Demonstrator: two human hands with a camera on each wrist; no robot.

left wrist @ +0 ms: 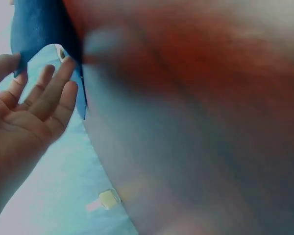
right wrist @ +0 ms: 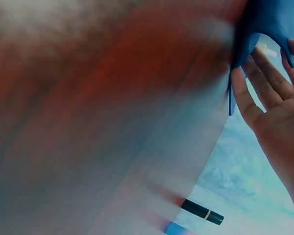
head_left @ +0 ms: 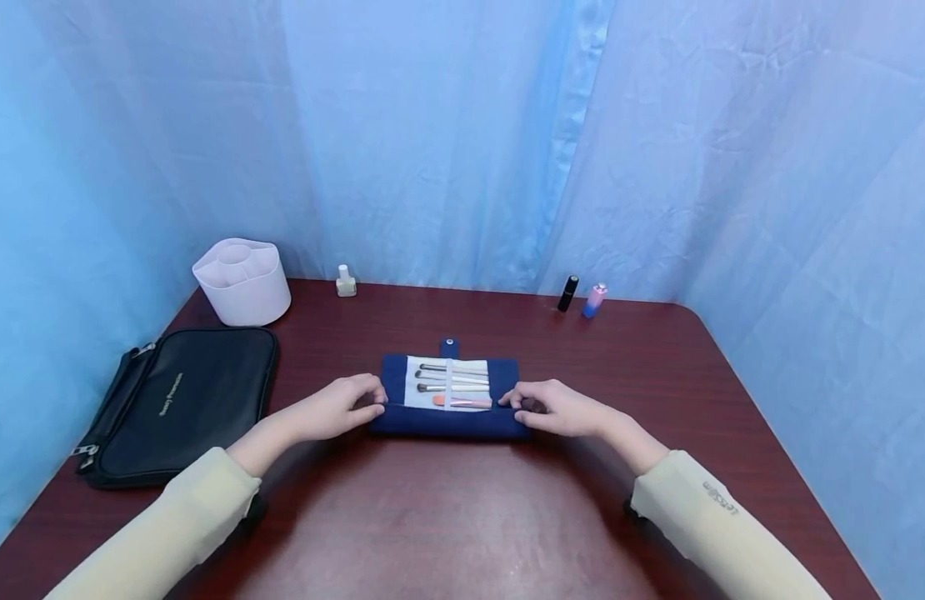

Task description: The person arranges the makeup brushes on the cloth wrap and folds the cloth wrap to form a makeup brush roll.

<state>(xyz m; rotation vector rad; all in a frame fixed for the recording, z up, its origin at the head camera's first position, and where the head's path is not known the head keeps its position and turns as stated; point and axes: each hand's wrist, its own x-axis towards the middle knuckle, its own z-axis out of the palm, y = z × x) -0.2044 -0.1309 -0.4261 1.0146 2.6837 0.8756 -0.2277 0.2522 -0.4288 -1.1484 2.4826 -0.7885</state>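
A navy fabric brush roll [head_left: 451, 422] lies spread at the middle of the table, its near part folded up in a raised edge. Several makeup brushes [head_left: 462, 387] lie sideways on its pale lining under a light elastic band [head_left: 448, 385]. At the roll's left end, my left hand [head_left: 342, 407] pinches the folded edge between thumb and index finger, the other fingers spread behind the cloth [left wrist: 44, 27]. My right hand [head_left: 556, 407] grips the opposite corner in the same way. A snap tab [head_left: 449, 347] sticks out from the far side.
On the left lies a black zipped case [head_left: 185, 400], with a white divided organizer [head_left: 245, 287] behind it. A nail polish bottle [head_left: 346, 282] stands near the back edge. Toward the back right are a black tube [head_left: 567, 294] and a pink-and-blue bottle [head_left: 594, 301]. Blue curtains [head_left: 432, 150] surround the table.
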